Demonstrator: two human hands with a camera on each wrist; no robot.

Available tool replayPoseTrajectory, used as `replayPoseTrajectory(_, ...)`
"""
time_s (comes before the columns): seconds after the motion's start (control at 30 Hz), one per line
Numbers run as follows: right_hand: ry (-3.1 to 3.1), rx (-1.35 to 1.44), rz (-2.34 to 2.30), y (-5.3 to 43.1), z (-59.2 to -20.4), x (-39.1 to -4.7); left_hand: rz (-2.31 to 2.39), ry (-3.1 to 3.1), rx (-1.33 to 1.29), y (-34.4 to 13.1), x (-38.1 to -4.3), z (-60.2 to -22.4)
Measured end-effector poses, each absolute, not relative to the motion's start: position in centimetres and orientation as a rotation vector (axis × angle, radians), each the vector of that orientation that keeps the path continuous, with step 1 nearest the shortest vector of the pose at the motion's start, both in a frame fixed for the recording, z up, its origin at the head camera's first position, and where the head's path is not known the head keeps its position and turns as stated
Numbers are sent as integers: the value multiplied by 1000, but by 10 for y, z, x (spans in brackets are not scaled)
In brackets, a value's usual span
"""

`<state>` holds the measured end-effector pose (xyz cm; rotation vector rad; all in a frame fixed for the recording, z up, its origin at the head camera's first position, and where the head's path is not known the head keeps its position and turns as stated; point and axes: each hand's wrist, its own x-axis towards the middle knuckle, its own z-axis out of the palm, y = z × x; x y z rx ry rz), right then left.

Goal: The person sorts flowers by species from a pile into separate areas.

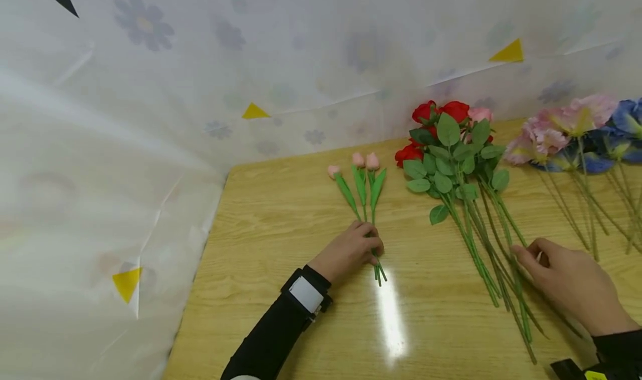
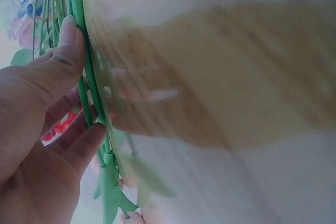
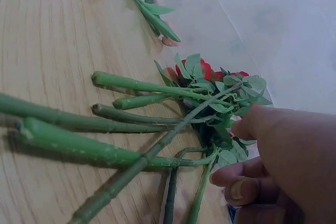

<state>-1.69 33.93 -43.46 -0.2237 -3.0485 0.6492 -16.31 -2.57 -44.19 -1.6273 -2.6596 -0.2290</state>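
Three pale pink artificial tulips (image 1: 373, 162) lie on the left part of the table, their green stems (image 2: 90, 77) bunched together. My left hand (image 1: 351, 249) grips these stems low down, thumb and fingertips against them. To the right is a bunch of artificial roses (image 1: 453, 112), mostly red with some pink, their leafy stems (image 3: 142, 87) spread toward the table's near side. Beside the lower part of these stems is my right hand (image 1: 572, 282), its thumb and forefinger bent and parted. Nothing shows between those fingertips in the right wrist view.
Pink flowers (image 1: 544, 135) and blue flowers (image 1: 629, 118) on long stems lie at the far right of the wooden table (image 1: 281, 201). A pale floral plastic sheet (image 1: 311, 62) rises along the table's back and left edges.
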Motion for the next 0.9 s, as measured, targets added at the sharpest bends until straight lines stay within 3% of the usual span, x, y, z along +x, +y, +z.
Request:
replayPoseTrajectory(0.5,-3018,-209,627,342,-442,-11,-269,-2652,-1576,-26,-159,-446)
replayPoseTrajectory(0.9,-3014,-111,634,359,-449,-34,-421,-2688,-1524,-32,-152,-439)
